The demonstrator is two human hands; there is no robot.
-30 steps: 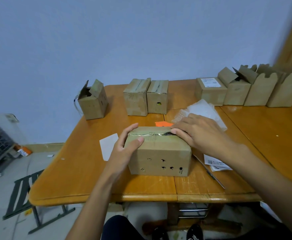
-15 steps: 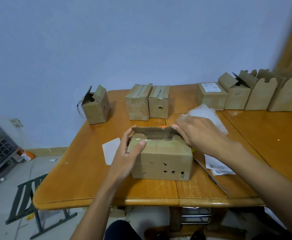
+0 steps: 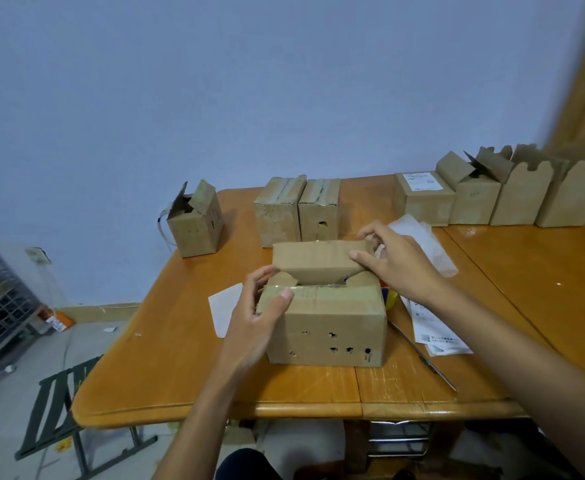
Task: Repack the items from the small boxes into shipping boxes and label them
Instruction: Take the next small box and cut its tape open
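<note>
- Opening the cardboard box (image 3: 325, 327) at the middle of the table (image 3: 180, 358), near the front edge, with its punctured side facing the camera.
- Pinching the right corner of the far flap (image 3: 315, 259) with the right hand (image 3: 398, 261), thumb in front and fingers curled over the top edge.
- Bracing the left end of the box with the left hand (image 3: 259, 320), thumb pressing down on the near flap and fingers curling round the end.
- Holding the far flap almost upright now, where half a second ago it was only starting to rise and a second ago it was lying flat under both hands.
- Showing a blue-and-yellow item (image 3: 388, 296) just beside the box's right end, out of sight a second ago.
- Counting eight boxes in all, with the one in hand:
  - one open box (image 3: 197, 223) at the left rear;
  - two shut boxes (image 3: 279, 216) touching side by side at the middle rear;
  - four in a row at the right rear, namely one labelled box (image 3: 422, 202) and three flaps-up boxes (image 3: 519, 199).
- Counting one blank white sheet (image 3: 223, 306) left of the box, partly under the left hand.
- Counting at least two overlapping printed slips (image 3: 436, 334) to the right, one thin metal blade (image 3: 422, 358) beside them, and one clear plastic wrap (image 3: 422, 237) behind the right hand.
</note>
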